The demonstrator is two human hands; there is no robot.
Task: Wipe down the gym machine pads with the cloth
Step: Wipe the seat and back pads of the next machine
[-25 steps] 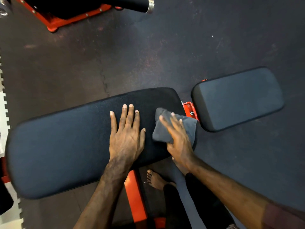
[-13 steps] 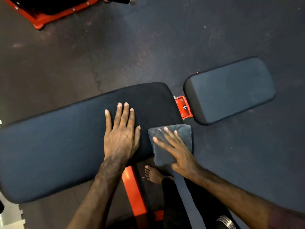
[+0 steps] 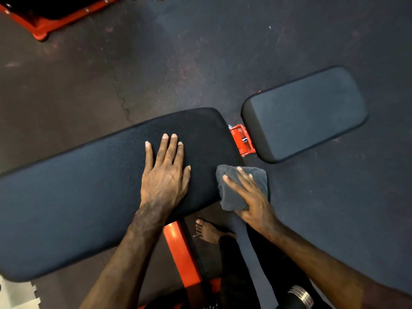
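The long black bench pad (image 3: 89,197) runs from the left edge to the middle of the head view. My left hand (image 3: 165,177) rests flat on its right part, fingers straight and spread. A folded grey cloth (image 3: 256,175) lies over the pad's near right corner. My right hand (image 3: 252,197) presses it against the pad's end with straight, spread fingers; the thumb is hidden beneath the cloth. A shorter black seat pad (image 3: 307,112) sits to the right, apart from both hands.
An orange bracket (image 3: 242,139) joins the two pads and an orange frame beam (image 3: 180,253) runs under the bench. My bare foot (image 3: 207,230) stands beside it. Another machine's orange base (image 3: 42,25) is far left. A metal-capped cylinder (image 3: 298,295) lies near right. Dark rubber flooring surrounds everything.
My right hand has slid the cloth from the top of the pad's right end down toward me, onto the near corner. My left hand has stayed flat in place.
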